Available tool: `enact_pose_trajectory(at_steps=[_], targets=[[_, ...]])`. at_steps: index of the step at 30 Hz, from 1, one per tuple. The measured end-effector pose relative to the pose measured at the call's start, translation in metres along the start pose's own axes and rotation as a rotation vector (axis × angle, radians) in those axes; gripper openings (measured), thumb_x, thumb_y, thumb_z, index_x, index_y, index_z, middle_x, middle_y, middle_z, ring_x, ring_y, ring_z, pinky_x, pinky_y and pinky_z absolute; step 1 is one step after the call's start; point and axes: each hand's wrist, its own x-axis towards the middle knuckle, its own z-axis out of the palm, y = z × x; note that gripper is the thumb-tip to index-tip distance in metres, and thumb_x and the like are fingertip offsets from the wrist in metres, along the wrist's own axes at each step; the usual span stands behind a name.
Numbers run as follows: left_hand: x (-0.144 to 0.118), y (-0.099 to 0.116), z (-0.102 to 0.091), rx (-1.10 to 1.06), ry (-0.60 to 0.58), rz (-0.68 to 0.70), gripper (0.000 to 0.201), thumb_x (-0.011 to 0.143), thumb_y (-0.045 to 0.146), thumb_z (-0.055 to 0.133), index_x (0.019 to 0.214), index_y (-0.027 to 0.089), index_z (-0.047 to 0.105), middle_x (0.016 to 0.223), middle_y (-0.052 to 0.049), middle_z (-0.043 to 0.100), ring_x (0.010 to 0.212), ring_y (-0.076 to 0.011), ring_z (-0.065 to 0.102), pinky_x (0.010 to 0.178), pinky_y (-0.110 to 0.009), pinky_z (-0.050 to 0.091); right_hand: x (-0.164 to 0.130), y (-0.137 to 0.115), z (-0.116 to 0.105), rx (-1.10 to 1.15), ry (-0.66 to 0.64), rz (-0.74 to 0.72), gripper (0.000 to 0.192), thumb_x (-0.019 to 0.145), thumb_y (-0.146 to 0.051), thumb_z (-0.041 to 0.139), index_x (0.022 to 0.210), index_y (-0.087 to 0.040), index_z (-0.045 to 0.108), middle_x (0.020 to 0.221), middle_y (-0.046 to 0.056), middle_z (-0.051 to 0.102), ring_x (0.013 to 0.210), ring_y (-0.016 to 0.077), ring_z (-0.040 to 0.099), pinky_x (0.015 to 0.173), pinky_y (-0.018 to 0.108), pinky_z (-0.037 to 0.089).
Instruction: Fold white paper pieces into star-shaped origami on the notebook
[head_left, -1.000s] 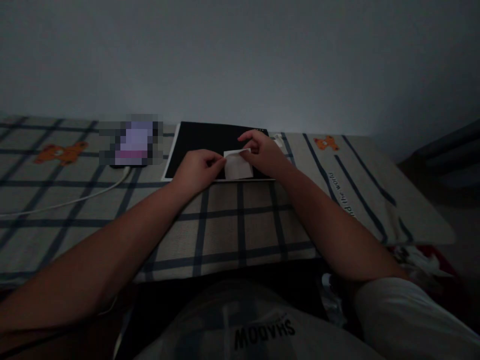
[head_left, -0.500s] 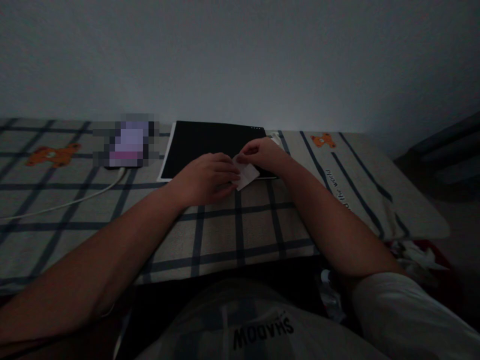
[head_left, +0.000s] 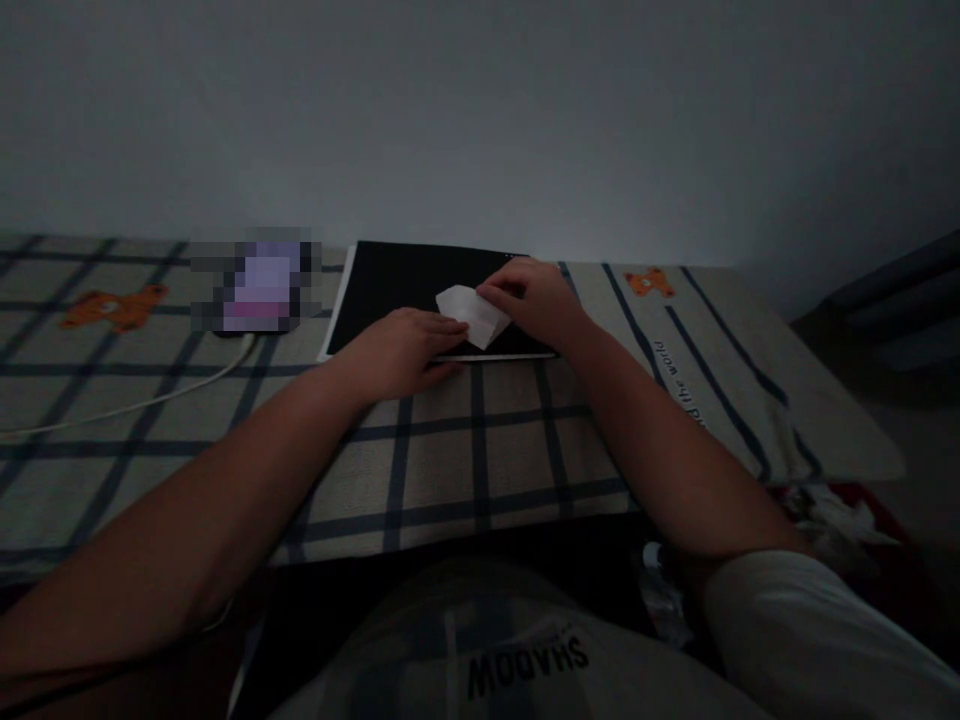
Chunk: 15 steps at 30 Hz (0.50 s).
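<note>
A small white piece of paper point(head_left: 472, 312) with fold lines lies over a flat black sheet or folder point(head_left: 409, 285) with a white edge. My left hand point(head_left: 401, 350) rests palm down at the front edge of the black sheet, its fingers stretched out and the tips touching the paper's left side. From the right, my right hand point(head_left: 532, 295) pinches the paper's upper right edge between thumb and fingers. Part of the paper's right side is hidden behind those fingers.
A checked cloth point(head_left: 442, 450) with bear prints covers the table. To the left lies a phone point(head_left: 262, 285) with a white cable point(head_left: 180, 390). Below the table's right end stands a red bin point(head_left: 885, 510) with crumpled tissues, and a clear plastic bottle point(head_left: 664, 600) is nearer me.
The paper has shifted up and left and shows more of its surface. My right hand has moved slightly up and right; my left fingers have drawn back a little from over the paper.
</note>
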Motion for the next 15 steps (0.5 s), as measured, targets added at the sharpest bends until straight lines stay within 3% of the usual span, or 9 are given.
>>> enact_pose_trajectory(at_steps=[3, 6, 15], targets=[[0.001, 0.003, 0.001, 0.065, -0.034, -0.036, 0.061, 0.105, 0.043, 0.054, 0.153, 0.007, 0.065, 0.158, -0.021, 0.064, 0.148, -0.0348, 0.061, 0.126, -0.049, 0.046, -0.003, 0.003, 0.002, -0.118, -0.025, -0.078, 0.021, 0.097, -0.025, 0.075, 0.114, -0.019, 0.083, 0.116, 0.011, 0.077, 0.109, 0.0284, 0.067, 0.101, 0.043, 0.049], [0.001, 0.006, 0.000, 0.082, -0.056, -0.077, 0.063, 0.106, 0.046, 0.053, 0.155, 0.007, 0.063, 0.160, -0.020, 0.063, 0.149, -0.0348, 0.060, 0.127, -0.046, 0.044, -0.005, 0.007, 0.003, -0.189, -0.038, -0.088, 0.026, 0.097, -0.023, 0.072, 0.121, -0.024, 0.082, 0.123, 0.011, 0.074, 0.116, 0.0306, 0.064, 0.104, 0.045, 0.049], [0.002, 0.013, -0.002, 0.054, -0.097, -0.242, 0.070, 0.107, 0.049, 0.050, 0.162, 0.006, 0.054, 0.170, -0.018, 0.053, 0.156, -0.0330, 0.053, 0.129, -0.041, 0.042, -0.004, 0.002, -0.002, -0.257, -0.058, -0.150, 0.021, 0.094, -0.015, 0.066, 0.109, -0.021, 0.080, 0.124, 0.013, 0.071, 0.117, 0.0327, 0.062, 0.101, 0.047, 0.049]])
